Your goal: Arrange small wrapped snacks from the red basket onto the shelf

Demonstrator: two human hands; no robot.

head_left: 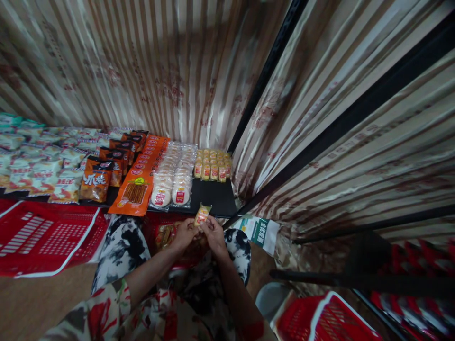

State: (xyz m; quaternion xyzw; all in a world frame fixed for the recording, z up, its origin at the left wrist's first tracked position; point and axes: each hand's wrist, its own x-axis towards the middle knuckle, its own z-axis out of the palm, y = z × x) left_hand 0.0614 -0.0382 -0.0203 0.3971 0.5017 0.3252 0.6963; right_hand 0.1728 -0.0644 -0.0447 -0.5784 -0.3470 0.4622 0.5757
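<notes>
Head camera view, from left to right along a black shelf [213, 194]: a red basket [53, 237] sits below its left part; pale snack packets [46, 170], orange-and-black bags [95, 180], a long orange pack [135, 184] and sleeves of round white pieces [172, 175] lie on it. At its front edge, the left hand [186, 233] and right hand [214, 233] pinch one small yellow packet [202, 216] between their fingers. Similar yellow packets [212, 166] stand in rows toward its back right corner.
</notes>
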